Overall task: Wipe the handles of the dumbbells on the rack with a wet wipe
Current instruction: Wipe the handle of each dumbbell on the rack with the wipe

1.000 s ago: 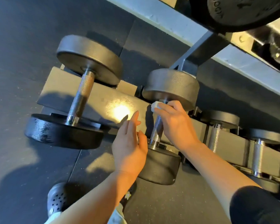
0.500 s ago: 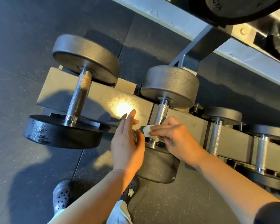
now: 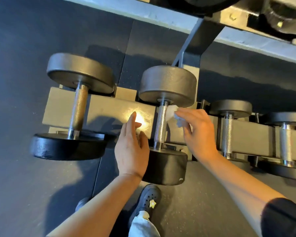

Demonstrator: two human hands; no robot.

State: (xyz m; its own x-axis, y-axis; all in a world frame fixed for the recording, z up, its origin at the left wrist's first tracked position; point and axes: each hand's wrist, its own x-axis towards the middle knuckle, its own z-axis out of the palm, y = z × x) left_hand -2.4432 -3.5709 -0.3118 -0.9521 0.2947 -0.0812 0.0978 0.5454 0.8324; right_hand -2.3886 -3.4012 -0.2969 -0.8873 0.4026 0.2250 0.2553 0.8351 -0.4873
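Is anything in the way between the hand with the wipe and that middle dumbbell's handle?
Nothing visible. The right hand pinches the wet wipe right beside the upper end of the middle handle; the left hand is on the handle's other side.

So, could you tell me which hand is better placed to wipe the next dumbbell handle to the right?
Probably the right hand: it pinches the crumpled white wet wipe and is nearer the knurled steel handle.
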